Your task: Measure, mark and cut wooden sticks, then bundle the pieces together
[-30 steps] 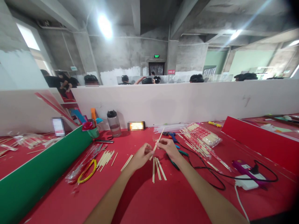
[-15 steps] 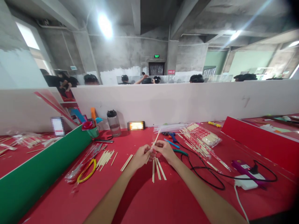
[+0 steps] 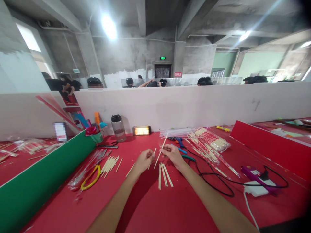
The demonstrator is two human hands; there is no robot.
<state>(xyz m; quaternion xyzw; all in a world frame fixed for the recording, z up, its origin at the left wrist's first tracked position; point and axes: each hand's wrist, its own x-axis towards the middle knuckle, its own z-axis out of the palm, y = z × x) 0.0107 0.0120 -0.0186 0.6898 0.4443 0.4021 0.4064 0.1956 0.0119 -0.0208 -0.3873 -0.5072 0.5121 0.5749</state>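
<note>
Between the thumb and fingers of my left hand [image 3: 145, 159] is a short wooden stick [image 3: 155, 151], tilted upward. My right hand [image 3: 172, 155] pinches a longer wooden stick [image 3: 164, 142], which slants from upper right to lower left. A small gap parts the two held sticks. Just below my hands, several cut sticks [image 3: 165, 176] lie fanned on the red table [image 3: 155, 210]. Part of another stick [image 3: 130, 170] shows beside my left forearm, which hides the rest. Farther left lies a pile of short sticks [image 3: 109, 166].
Yellow-handled scissors [image 3: 91, 179] lie at left by a green divider [image 3: 48, 171]. A water bottle [image 3: 118, 129] and a phone [image 3: 141, 130] stand at the back. To the right are a glue gun [image 3: 179, 141], packs of chopsticks [image 3: 213, 142], black cable and a purple power strip [image 3: 259, 178].
My hands, together before, have moved apart, my left one shifting left. Each now holds its own stick; earlier the sticks crossed between my fingers.
</note>
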